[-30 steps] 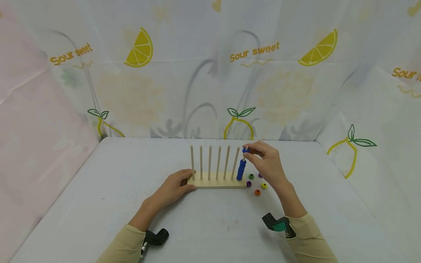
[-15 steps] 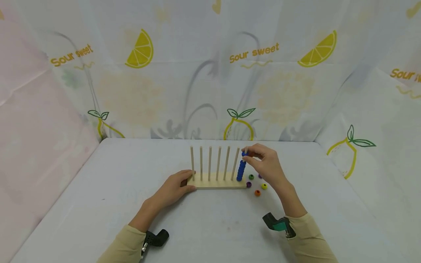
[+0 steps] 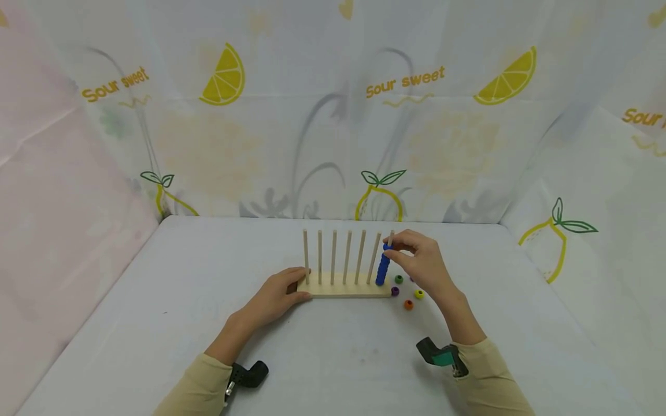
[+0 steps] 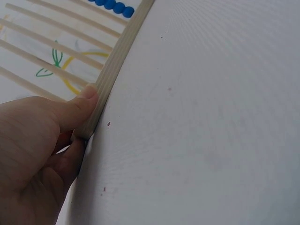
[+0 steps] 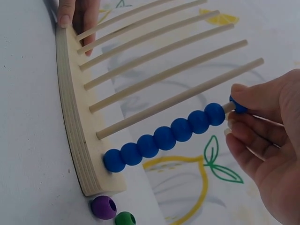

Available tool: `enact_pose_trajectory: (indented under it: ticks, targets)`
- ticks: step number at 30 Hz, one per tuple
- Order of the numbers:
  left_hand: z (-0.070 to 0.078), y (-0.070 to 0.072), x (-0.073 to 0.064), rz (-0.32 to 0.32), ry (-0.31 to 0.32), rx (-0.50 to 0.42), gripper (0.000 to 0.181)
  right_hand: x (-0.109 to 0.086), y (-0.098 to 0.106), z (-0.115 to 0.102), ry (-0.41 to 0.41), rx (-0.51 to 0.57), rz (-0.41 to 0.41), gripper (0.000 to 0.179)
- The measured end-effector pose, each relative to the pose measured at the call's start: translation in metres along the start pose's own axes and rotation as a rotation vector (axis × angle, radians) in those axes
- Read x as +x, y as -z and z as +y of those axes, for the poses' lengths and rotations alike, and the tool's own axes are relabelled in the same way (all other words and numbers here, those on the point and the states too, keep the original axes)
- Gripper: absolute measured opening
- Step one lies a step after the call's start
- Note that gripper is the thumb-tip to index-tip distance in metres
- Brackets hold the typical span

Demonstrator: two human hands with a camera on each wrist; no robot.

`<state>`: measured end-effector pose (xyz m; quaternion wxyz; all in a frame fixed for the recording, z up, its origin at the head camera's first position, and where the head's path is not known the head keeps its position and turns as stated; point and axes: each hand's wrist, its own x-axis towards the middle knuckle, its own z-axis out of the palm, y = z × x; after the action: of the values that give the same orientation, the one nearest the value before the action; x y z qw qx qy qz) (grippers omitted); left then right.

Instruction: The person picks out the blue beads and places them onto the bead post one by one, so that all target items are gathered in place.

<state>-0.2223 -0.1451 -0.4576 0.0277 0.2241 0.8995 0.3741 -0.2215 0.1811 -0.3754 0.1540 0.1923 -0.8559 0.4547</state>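
Observation:
A light wooden peg board [image 3: 343, 289] with several upright pegs stands on the table. My left hand [image 3: 273, 297] grips its left end, thumb on the front edge in the left wrist view [image 4: 77, 110]. On the rightmost peg sits a stack of blue beads [image 5: 164, 138]. Above the stack, my right hand [image 3: 424, 257] pinches one more blue bead [image 5: 238, 105] between thumb and fingers, threaded on the same peg. A small gap of bare peg shows between that bead and the stack. The other pegs [image 5: 183, 98] carry no beads.
Loose beads lie right of the board: purple [image 3: 395, 292], green [image 3: 398, 279], yellow [image 3: 419, 294] and orange [image 3: 408, 305], with another purple one partly behind my right hand. A printed cloth [image 3: 291, 115] hangs behind the white table [image 3: 333, 358].
My right hand has lowered the pinched blue bead along the rightmost peg, from near its top towards the stack. The left hand keeps its grip on the board's end.

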Motion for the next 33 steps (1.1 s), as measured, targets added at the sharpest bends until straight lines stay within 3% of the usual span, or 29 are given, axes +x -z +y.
enact_pose_trajectory:
  ticks: [24,33]
  targets:
    - [-0.0003,0.0002,0.0012,-0.009,-0.013,-0.006,0.057,-0.0007,-0.0016,0.007,-0.025,0.009,-0.063,0.011]
    - [0.0023,0.0016,-0.0016,0.006,-0.049,-0.007,0.051,-0.0002,-0.0017,0.0093,-0.036,0.028,-0.074,0.011]
